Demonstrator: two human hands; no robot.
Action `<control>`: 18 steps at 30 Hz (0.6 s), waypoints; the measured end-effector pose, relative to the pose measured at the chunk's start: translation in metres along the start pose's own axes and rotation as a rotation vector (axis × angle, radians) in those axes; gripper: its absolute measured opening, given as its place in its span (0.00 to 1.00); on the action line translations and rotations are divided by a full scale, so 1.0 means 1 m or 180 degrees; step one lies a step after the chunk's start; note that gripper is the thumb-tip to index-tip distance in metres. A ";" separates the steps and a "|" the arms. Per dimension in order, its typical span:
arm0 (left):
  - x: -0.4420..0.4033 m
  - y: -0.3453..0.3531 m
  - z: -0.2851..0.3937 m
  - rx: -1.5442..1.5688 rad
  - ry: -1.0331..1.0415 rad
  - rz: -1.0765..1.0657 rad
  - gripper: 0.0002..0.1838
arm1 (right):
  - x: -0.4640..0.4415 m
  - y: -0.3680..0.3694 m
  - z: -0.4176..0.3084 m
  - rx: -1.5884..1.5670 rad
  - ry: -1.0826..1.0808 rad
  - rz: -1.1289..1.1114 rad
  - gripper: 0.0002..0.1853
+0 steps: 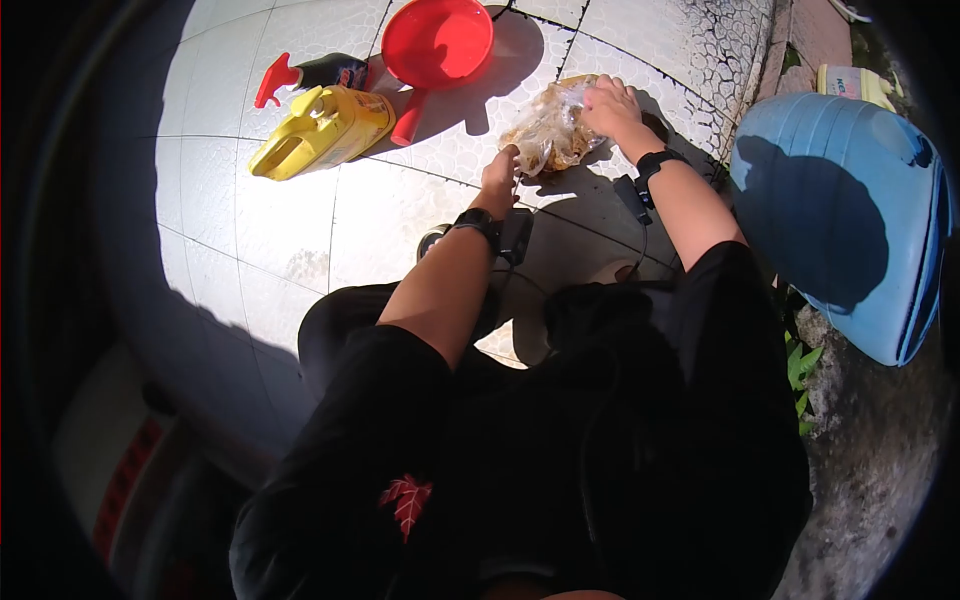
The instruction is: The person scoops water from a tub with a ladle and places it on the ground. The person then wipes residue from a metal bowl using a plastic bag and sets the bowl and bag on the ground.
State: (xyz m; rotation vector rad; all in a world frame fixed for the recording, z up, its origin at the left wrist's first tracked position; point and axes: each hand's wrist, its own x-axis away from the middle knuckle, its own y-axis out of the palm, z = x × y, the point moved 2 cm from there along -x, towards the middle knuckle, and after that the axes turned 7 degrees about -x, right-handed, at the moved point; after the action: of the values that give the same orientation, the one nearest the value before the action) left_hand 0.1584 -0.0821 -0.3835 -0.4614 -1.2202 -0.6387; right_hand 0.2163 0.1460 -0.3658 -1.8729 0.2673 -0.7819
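Note:
A crumpled clear plastic bag (548, 128) with brownish contents lies on the tiled floor in front of me. My left hand (498, 180) is at its near left edge, fingers curled in against the plastic. On the bag's far right side, my right hand (610, 106) grips the plastic with bent fingers. What exactly the bag contains is too unclear to name. Both wrists carry black bands with small devices and cables.
Left of the bag are a red dipper (437, 42), a yellow jug (325, 130) and a dark spray bottle with a red trigger (333, 72). A blue plastic drum (815, 200) lies to the right, with a pale container (858, 84) behind it. White tiles (290, 215) cover the floor.

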 end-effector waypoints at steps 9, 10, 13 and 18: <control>0.024 0.011 0.047 0.0371 0.0478 0.0153 0.12 | -0.010 -0.060 0.051 -0.2570 -0.0301 0.0061 0.09; 0.033 0.012 0.057 0.0350 0.0683 0.0027 0.09 | 0.001 -0.075 0.051 -0.2583 -0.0304 0.0074 0.09; 0.087 0.020 0.111 -0.0272 0.1024 -0.0247 0.08 | 0.042 -0.118 0.045 -0.3393 0.0219 -0.0342 0.07; 0.151 0.020 0.159 -0.0952 0.1542 -0.0947 0.09 | 0.076 -0.153 0.046 -0.4419 0.0260 -0.0255 0.04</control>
State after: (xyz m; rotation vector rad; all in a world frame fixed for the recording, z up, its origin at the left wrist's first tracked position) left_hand 0.0901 0.0045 -0.1924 -0.3449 -0.7362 -1.1255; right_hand 0.2778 0.2075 -0.2118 -3.1397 0.9678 -0.7735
